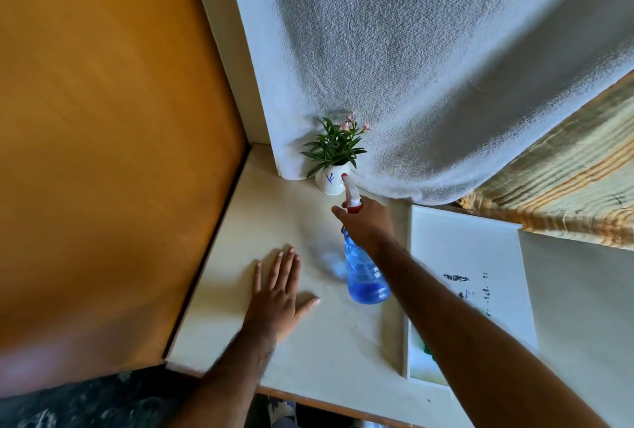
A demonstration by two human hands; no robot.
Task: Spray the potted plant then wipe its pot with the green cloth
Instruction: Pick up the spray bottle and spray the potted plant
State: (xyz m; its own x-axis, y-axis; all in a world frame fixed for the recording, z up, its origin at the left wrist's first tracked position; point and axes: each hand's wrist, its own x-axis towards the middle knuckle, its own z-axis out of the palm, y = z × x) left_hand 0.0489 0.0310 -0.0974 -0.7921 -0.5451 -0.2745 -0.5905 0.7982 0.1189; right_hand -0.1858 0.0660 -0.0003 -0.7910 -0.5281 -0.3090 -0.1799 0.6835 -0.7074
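right hand (368, 225) gripping spray bottle (363, 269) — nozzle at pot (331, 182)

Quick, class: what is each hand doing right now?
Left hand: open, flat on the table, holding nothing.
Right hand: closed around the neck of the blue spray bottle, nozzle aimed at the potted plant.

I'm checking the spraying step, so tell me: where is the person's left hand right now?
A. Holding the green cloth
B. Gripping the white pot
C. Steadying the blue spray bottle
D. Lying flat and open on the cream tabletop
D: the left hand lies palm down with fingers spread on the cream tabletop, apart from the white pot, while the right hand alone holds the translucent blue spray bottle.
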